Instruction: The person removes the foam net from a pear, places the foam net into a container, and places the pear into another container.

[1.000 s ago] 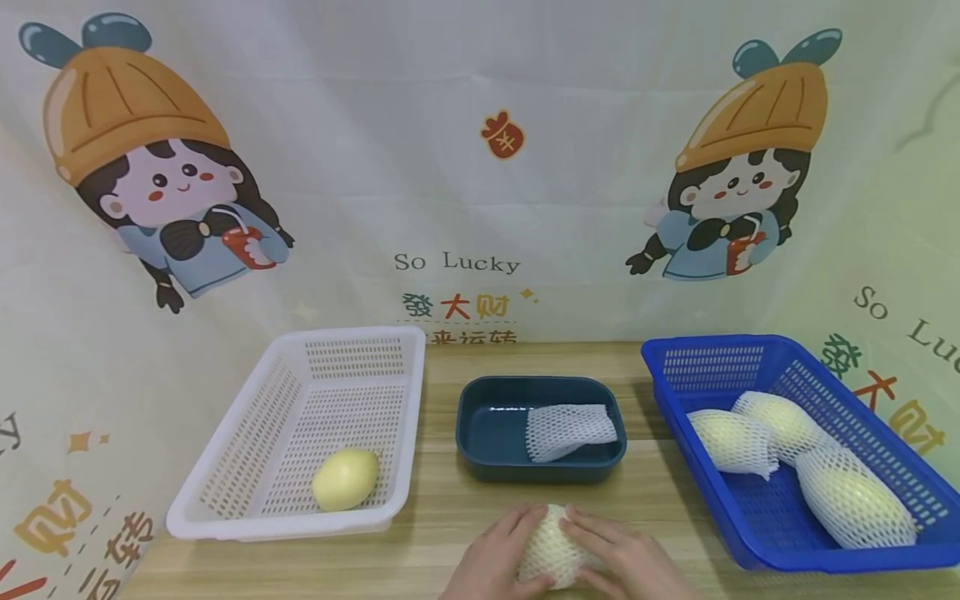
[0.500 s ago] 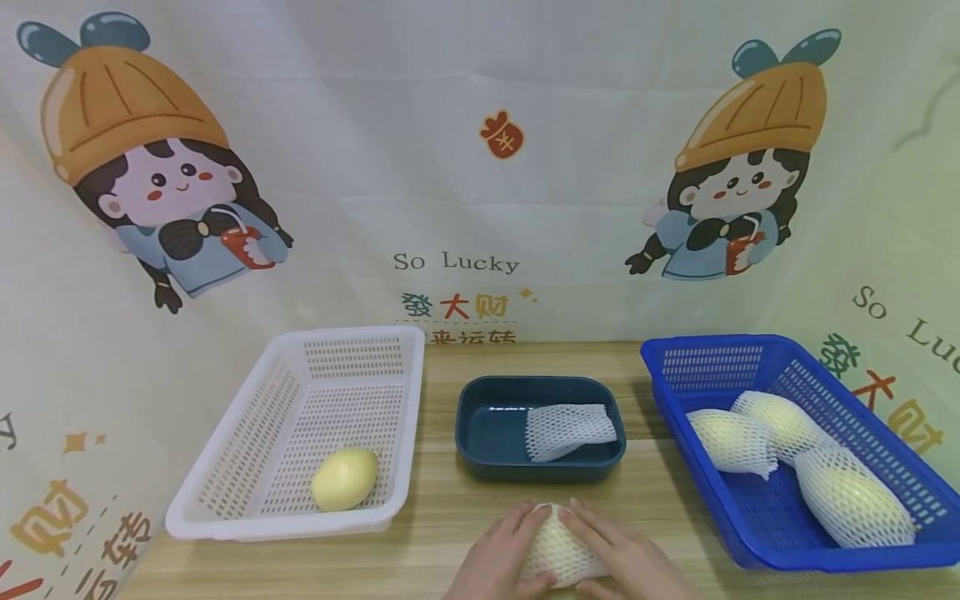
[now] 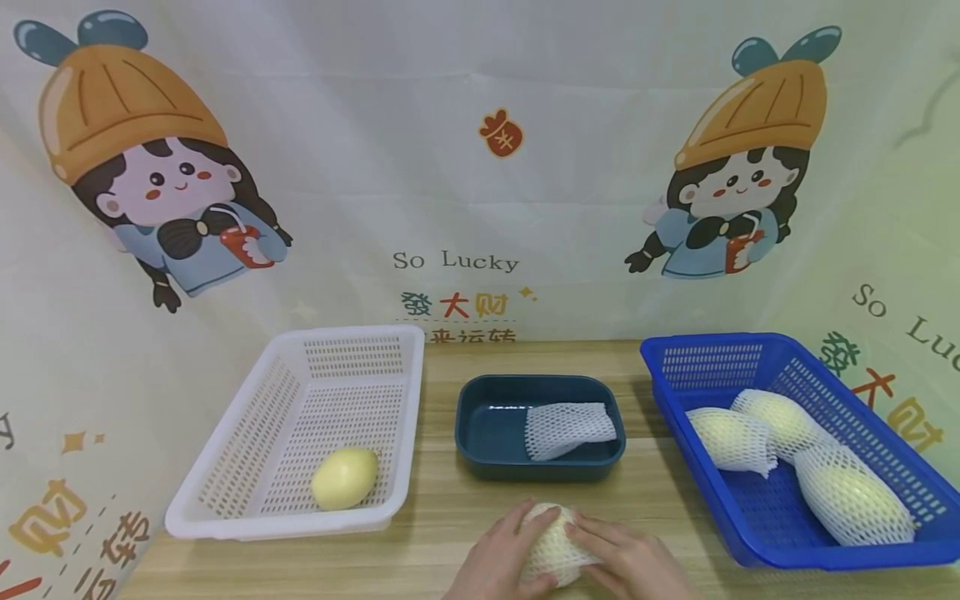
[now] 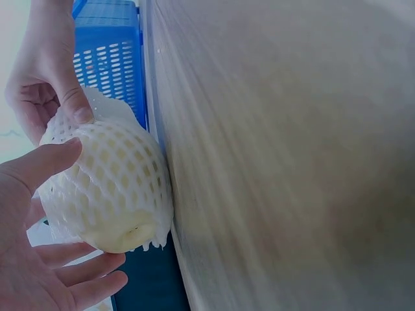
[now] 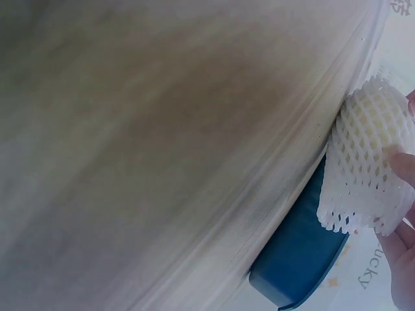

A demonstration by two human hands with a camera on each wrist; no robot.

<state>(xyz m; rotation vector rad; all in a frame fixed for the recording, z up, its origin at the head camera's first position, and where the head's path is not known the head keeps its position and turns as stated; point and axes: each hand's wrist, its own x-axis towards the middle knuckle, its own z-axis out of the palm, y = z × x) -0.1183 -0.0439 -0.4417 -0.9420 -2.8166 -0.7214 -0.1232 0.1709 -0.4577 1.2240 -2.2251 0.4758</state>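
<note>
Near the front of the table, both hands hold a pale yellow fruit [image 4: 113, 237] in a white foam net sleeve [image 3: 557, 552]. My left hand [image 3: 497, 557] cups one end, its thumb on the net and its fingers underneath; in the left wrist view the fruit's tip pokes out of the net there. With thumb and curled fingers, my right hand [image 3: 632, 560] pinches the loose far end of the net. In the right wrist view the net [image 5: 363, 175] reaches well around the fruit, with the right thumb pressing on its side.
A white basket [image 3: 217, 471] at left holds one bare yellow fruit [image 3: 345, 479]. Straight ahead, a dark teal tray [image 3: 491, 471] holds a flat foam net [image 3: 570, 429]. On the right stands a blue basket [image 3: 738, 533] with three netted fruits [image 3: 851, 496]. A printed curtain [image 3: 480, 200] hangs behind.
My right hand's fingers have drawn down and bent over the fruit's right side, and the net that showed between the hands is now more covered. The left hand has barely moved.
</note>
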